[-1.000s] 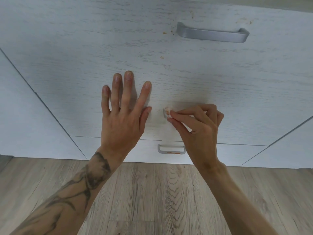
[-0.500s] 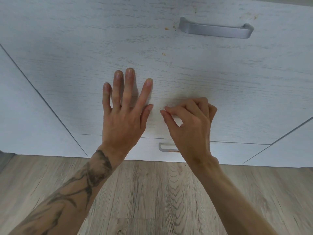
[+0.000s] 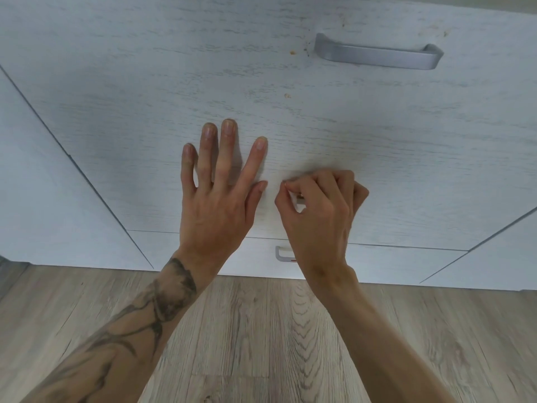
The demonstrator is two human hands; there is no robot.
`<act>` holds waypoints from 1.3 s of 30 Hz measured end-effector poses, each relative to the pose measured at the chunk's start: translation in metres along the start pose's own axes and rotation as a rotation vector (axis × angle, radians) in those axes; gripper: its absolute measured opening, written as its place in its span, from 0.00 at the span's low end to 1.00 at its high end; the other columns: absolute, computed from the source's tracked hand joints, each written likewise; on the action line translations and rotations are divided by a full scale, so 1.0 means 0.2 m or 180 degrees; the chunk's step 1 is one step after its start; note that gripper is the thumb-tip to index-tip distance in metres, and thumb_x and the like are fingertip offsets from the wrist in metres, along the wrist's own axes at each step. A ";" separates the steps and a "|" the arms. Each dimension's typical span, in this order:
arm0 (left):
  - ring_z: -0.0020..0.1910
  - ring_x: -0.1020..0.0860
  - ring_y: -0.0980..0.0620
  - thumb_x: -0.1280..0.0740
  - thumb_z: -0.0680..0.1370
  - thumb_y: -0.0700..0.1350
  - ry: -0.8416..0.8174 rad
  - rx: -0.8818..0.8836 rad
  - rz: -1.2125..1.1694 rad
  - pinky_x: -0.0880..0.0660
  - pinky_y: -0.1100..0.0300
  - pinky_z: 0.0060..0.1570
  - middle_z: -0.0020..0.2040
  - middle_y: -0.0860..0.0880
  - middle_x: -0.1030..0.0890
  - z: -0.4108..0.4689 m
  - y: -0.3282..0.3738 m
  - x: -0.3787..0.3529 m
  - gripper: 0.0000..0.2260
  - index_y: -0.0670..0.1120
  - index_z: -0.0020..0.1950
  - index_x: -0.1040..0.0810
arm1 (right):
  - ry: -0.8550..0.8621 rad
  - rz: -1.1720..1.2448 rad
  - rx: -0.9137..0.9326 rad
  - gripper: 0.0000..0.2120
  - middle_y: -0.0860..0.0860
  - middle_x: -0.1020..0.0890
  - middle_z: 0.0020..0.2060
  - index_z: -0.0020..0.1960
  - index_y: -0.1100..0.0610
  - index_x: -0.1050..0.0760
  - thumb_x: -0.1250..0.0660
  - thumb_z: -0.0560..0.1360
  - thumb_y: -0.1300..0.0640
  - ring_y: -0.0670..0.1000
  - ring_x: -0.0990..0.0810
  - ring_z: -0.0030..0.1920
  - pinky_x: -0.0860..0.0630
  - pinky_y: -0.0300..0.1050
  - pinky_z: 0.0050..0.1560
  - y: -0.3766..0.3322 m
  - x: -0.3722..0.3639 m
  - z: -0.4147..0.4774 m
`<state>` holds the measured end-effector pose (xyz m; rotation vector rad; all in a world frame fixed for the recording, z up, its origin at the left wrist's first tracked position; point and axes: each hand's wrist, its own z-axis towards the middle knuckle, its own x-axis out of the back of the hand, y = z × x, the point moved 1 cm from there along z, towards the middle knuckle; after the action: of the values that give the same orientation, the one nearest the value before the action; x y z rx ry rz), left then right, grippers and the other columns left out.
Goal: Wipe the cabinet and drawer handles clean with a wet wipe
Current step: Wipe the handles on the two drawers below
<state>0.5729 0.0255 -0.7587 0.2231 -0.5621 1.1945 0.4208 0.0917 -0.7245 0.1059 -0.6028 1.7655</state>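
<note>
The left hand (image 3: 215, 199) lies flat and empty on the drawer front (image 3: 145, 91), while the right hand (image 3: 319, 210) pinches shut on something small I cannot identify. No wet wipe is visible. The grey drawer handle (image 3: 377, 55) at one o'clock looks unwiped, with crumbs (image 3: 287, 95) nearby; next, fetch a wipe.

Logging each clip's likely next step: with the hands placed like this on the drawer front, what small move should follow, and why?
Probably reach the right hand up to the grey handle. The orange specks near it show that area is unwiped; the left hand lies flat on the drawer front. No wipe is clearly visible in the bunched fingers.
</note>
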 end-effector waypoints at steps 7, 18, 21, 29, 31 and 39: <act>0.86 0.55 0.37 0.40 0.89 0.58 -0.0006 0.0011 -0.0007 0.52 0.37 0.84 0.85 0.39 0.55 -0.01 0.00 0.00 0.33 0.51 0.88 0.54 | 0.0091 0.0017 0.0033 0.09 0.47 0.22 0.34 0.37 0.54 0.19 0.23 0.74 0.59 0.55 0.22 0.45 0.35 0.49 0.55 0.01 0.01 -0.01; 0.84 0.52 0.37 0.40 0.89 0.58 0.0019 -0.0016 0.0018 0.52 0.38 0.84 0.85 0.39 0.54 0.00 0.00 -0.01 0.33 0.51 0.88 0.54 | -0.0031 0.0023 0.0026 0.10 0.47 0.22 0.34 0.36 0.54 0.21 0.22 0.72 0.60 0.56 0.23 0.46 0.37 0.48 0.56 0.01 0.00 0.00; 0.84 0.52 0.36 0.40 0.89 0.58 0.0001 -0.0022 0.0025 0.53 0.38 0.84 0.85 0.38 0.52 -0.01 -0.01 -0.01 0.33 0.51 0.88 0.53 | -0.0046 0.0141 0.0167 0.07 0.45 0.19 0.36 0.39 0.53 0.17 0.21 0.74 0.57 0.55 0.23 0.47 0.37 0.48 0.57 0.06 0.05 -0.02; 0.83 0.49 0.34 0.41 0.89 0.57 -0.0032 -0.0001 0.0034 0.52 0.37 0.84 0.84 0.37 0.49 0.00 0.00 0.01 0.31 0.51 0.87 0.52 | -0.0088 0.0359 0.0127 0.05 0.41 0.15 0.46 0.44 0.54 0.12 0.21 0.77 0.53 0.55 0.23 0.53 0.37 0.50 0.57 0.29 0.20 -0.05; 0.83 0.48 0.34 0.41 0.89 0.57 -0.0040 0.0006 0.0043 0.51 0.37 0.84 0.84 0.37 0.49 0.00 0.01 0.01 0.31 0.51 0.87 0.52 | -0.0025 0.0379 0.0042 0.05 0.41 0.16 0.46 0.44 0.54 0.13 0.21 0.77 0.53 0.53 0.24 0.53 0.38 0.48 0.58 0.29 0.19 -0.06; 0.83 0.47 0.32 0.40 0.89 0.57 -0.0048 -0.0007 0.0088 0.50 0.36 0.83 0.84 0.36 0.48 0.00 0.00 0.01 0.31 0.49 0.88 0.50 | -0.0158 0.0483 0.0648 0.04 0.43 0.14 0.47 0.45 0.53 0.13 0.21 0.78 0.53 0.51 0.24 0.53 0.36 0.49 0.56 0.18 0.09 -0.04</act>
<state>0.5731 0.0272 -0.7574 0.2232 -0.5813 1.2199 0.3834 0.1056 -0.7378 0.2510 -0.4754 1.9739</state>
